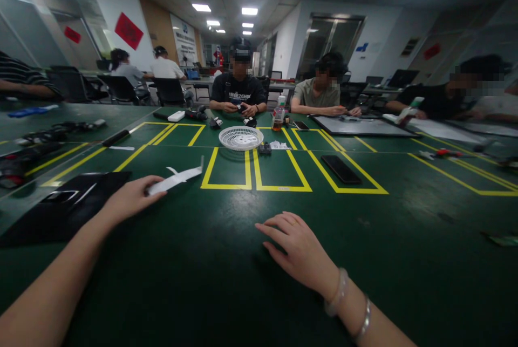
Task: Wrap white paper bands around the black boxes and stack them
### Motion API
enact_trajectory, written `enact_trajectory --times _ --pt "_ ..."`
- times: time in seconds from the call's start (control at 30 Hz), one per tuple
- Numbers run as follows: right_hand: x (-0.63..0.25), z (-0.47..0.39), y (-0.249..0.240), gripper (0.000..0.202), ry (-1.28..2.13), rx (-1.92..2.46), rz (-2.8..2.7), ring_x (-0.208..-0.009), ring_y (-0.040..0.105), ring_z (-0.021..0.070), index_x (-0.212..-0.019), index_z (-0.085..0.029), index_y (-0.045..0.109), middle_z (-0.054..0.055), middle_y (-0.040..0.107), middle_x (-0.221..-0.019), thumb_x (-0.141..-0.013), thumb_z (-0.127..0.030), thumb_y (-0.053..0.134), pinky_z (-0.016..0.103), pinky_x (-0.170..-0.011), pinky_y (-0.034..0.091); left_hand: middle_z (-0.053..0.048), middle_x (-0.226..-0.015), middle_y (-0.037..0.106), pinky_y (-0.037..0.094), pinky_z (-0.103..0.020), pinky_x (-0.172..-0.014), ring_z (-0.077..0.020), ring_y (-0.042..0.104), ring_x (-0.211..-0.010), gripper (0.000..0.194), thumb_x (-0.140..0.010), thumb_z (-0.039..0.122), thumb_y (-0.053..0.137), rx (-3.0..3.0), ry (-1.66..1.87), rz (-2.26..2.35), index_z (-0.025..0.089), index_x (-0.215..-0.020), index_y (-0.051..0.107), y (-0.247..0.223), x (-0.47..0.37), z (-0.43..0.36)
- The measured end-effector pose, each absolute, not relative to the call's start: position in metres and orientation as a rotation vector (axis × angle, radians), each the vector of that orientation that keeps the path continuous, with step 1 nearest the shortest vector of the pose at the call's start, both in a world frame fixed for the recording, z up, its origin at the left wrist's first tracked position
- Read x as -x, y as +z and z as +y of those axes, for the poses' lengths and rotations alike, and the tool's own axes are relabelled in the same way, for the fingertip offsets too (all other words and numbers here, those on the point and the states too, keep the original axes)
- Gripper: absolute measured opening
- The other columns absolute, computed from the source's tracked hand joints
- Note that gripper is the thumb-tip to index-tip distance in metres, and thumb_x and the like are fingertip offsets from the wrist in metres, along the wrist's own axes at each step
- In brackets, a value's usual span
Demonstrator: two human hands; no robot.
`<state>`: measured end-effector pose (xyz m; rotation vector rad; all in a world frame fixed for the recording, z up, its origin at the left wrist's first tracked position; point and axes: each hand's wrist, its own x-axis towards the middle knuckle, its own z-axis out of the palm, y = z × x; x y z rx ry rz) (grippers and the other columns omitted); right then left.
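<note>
My left hand is closed around one end of a thin white strip, perhaps paper. The strip points right, with one narrow piece sticking up at its far end and another curling off its middle. It is held just above the green table. To the right, my right hand is over the table with its fingers apart and nothing in it. Its fingertips point left, and I cannot tell whether they touch the surface. A black flat sheet or folder lies beside my left forearm.
A white woven basket stands ahead, near a bottle of amber drink. Yellow tape marks rectangles; a black phone lies in one. Dark gear lies at left. Several people sit across the table, one handling small parts.
</note>
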<state>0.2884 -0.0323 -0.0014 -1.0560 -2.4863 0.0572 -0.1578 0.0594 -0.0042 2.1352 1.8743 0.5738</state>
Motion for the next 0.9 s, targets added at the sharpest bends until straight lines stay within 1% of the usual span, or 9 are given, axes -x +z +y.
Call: enact_trajectory --times 0.07,0.17,0.37,0.43,0.57,0.63,0.73,0.8,0.9 --pt "-0.289 -0.033 -0.002 0.044 0.041 1.038 -2.479 -0.111 0.058 0.0230 -0.133 -0.026 0.055 0.006 0.064 -0.120 -0.090 -0.017 0.058 0.049 -0.102 0.045 -0.009 -0.114 0.065 0.045 -0.032 -0.071 -0.0249 0.061 -0.084 0.060 -0.086 0.058 0.052 -2.200 0.510 1.650 0.017 -0.129 0.060 0.004 0.118 0.051" --pt "-0.289 -0.033 -0.002 0.043 0.003 0.990 -2.469 -0.115 0.057 0.0239 -0.132 -0.025 0.055 0.008 0.062 -0.125 -0.090 -0.017 0.059 0.050 -0.103 0.045 -0.008 -0.120 0.062 0.048 -0.030 -0.078 -0.0256 0.060 -0.095 0.048 -0.090 0.050 0.055 -2.226 0.447 1.364 0.019 -0.126 0.061 0.010 0.069 0.032" --pt "-0.287 -0.033 0.000 0.047 -0.001 0.952 -2.509 -0.125 0.054 0.0252 -0.133 -0.027 0.055 0.008 0.058 -0.137 -0.088 -0.024 0.067 0.051 -0.108 0.041 -0.006 -0.121 0.060 0.048 -0.030 -0.083 -0.0250 0.057 -0.103 0.039 -0.090 0.040 0.061 -2.184 0.332 1.093 0.023 -0.126 0.061 0.016 0.026 0.001" --pt "-0.287 -0.033 0.000 0.044 0.062 0.953 -2.547 -0.124 0.055 0.0229 -0.134 -0.028 0.054 0.005 0.061 -0.135 -0.091 -0.025 0.063 0.050 -0.110 0.037 -0.006 -0.121 0.059 0.049 -0.028 -0.080 -0.0243 0.058 -0.101 0.040 -0.090 0.040 0.063 -2.140 0.303 1.051 0.023 -0.126 0.060 0.016 0.023 -0.001" --pt "-0.287 -0.034 -0.002 0.040 0.169 0.956 -2.611 -0.108 0.063 0.0177 -0.134 -0.032 0.053 0.001 0.067 -0.120 -0.095 -0.024 0.059 0.049 -0.111 0.033 -0.007 -0.119 0.059 0.050 -0.029 -0.081 -0.0248 0.058 -0.101 0.042 -0.087 0.043 0.067 -2.121 0.244 1.025 0.023 -0.124 0.061 0.018 0.024 -0.001" --pt "-0.287 -0.034 -0.002 0.041 0.175 0.953 -2.635 -0.102 0.063 0.0182 -0.134 -0.032 0.054 0.001 0.068 -0.116 -0.094 -0.027 0.061 0.048 -0.107 0.035 -0.007 -0.118 0.058 0.051 -0.030 -0.081 -0.0260 0.058 -0.103 0.044 -0.086 0.046 0.068 -2.127 0.214 1.035 0.023 -0.123 0.063 0.019 0.025 0.000" --pt "-0.285 -0.036 -0.001 0.039 0.161 0.951 -2.669 -0.094 0.061 0.0190 -0.131 -0.031 0.057 0.003 0.067 -0.112 -0.093 -0.033 0.063 0.042 -0.094 0.042 -0.007 -0.112 0.060 0.052 -0.029 -0.078 -0.0263 0.059 -0.100 0.050 -0.085 0.053 0.068 -2.084 0.142 1.096 0.023 -0.125 0.062 0.020 0.033 0.005" --pt "-0.284 -0.037 0.001 0.037 0.146 0.954 -2.676 -0.092 0.060 0.0186 -0.130 -0.030 0.058 0.004 0.067 -0.110 -0.093 -0.033 0.062 0.038 -0.087 0.043 -0.006 -0.110 0.062 0.052 -0.031 -0.083 -0.0266 0.060 -0.102 0.056 -0.082 0.055 0.070 -2.057 0.123 1.135 0.024 -0.128 0.060 0.017 0.047 0.014" --pt "-0.283 -0.038 0.002 0.035 0.134 0.950 -2.669 -0.091 0.060 0.0172 -0.128 -0.030 0.059 0.003 0.066 -0.108 -0.093 -0.029 0.061 0.036 -0.088 0.042 -0.008 -0.127 0.057 0.048 -0.034 -0.096 -0.0289 0.054 -0.116 0.064 -0.086 0.062 0.060 -2.075 0.251 1.385 0.021 -0.135 0.053 0.011 0.082 0.035"
